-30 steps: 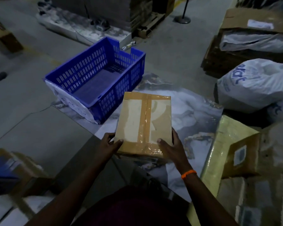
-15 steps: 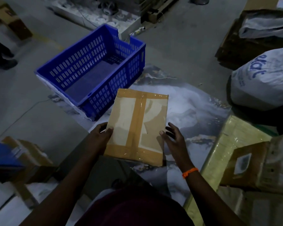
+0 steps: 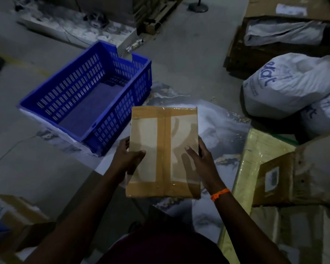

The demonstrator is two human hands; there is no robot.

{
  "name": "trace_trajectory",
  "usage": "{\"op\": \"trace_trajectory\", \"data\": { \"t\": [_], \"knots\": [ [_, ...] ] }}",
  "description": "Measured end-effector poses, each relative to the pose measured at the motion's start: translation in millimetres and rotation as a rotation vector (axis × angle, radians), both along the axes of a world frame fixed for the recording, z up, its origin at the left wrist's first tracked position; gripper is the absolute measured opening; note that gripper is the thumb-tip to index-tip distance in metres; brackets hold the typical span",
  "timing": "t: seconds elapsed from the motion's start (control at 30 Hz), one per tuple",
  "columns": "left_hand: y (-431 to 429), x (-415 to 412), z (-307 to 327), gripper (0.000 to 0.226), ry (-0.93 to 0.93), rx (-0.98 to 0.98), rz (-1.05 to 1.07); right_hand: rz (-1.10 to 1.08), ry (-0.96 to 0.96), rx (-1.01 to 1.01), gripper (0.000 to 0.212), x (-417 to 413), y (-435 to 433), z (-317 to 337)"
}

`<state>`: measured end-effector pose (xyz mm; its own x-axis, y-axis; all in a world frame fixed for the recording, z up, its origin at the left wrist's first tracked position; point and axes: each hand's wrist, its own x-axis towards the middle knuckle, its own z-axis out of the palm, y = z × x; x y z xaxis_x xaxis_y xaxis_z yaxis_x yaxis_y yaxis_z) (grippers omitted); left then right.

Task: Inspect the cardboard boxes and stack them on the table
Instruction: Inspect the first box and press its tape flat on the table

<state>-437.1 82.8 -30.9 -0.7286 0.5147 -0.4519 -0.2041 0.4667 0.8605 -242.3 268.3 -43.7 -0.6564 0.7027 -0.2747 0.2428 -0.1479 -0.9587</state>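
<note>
Blue crate point(image 3: 84, 96) sits beyond and left of the left grip point(image 3: 128, 159). Left grip clasps the taped cardboard box point(image 3: 164, 149) at its left edge, right grip point(image 3: 202, 162) at its right edge, over the marbled bench point(image 3: 219, 134). Yellow-wrapped package point(image 3: 255, 147) lies right of the right grip.

The right cardboard box point(image 3: 311, 168) has an unreadably blurred label point(image 3: 272, 179).

Blue letters, perhaps "elat", run sideways on the white sack point(image 3: 293, 86).
</note>
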Motion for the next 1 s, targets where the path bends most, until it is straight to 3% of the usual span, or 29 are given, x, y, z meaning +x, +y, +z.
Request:
{"op": "trace_trajectory", "data": {
  "t": [0.2, 0.43, 0.57, 0.63, 0.7, 0.77, 0.93, 1.0],
  "knots": [
    [25.1, -12.4, 40.4, 0.057, -0.11, 0.257, 0.084, -0.196, 0.17, -0.006, 0.035, 0.3, 22.6, 48.2],
    [9.1, -9.4, 45.6, 0.099, -0.211, 0.348, 0.114, -0.296, 0.195, -0.124, 0.024, 20.8, -3.8, 43.5],
    [-11.9, 9.1, 34.3, 0.058, -0.246, 0.355, 0.108, -0.312, 0.16, -0.188, 0.069, 44.6, -33.9, 31.0],
    [-23.7, 15.5, 27.5, 0.061, -0.248, 0.338, 0.113, -0.318, 0.132, -0.188, 0.075, 55.6, -43.4, 22.0],
    [-32.4, 19.1, 23.6, 0.079, -0.247, 0.322, 0.108, -0.323, 0.104, -0.166, 0.048, 63.4, -49.4, 18.3],
    [-35.7, 20.7, 23.8, 0.077, -0.245, 0.329, 0.119, -0.316, 0.087, -0.136, 0.028, 67.6, -49.0, 15.3],
    [-31.5, 13.0, 36.3, 0.039, -0.196, 0.336, 0.152, -0.311, 0.11, -0.103, 0.021, 57.9, -38.4, 36.3],
    [-29.3, 3.4, 43.9, 0.04, -0.155, 0.338, 0.116, -0.319, 0.116, -0.052, 0.025, 52.2, -29.9, 44.9]
  ]
}}
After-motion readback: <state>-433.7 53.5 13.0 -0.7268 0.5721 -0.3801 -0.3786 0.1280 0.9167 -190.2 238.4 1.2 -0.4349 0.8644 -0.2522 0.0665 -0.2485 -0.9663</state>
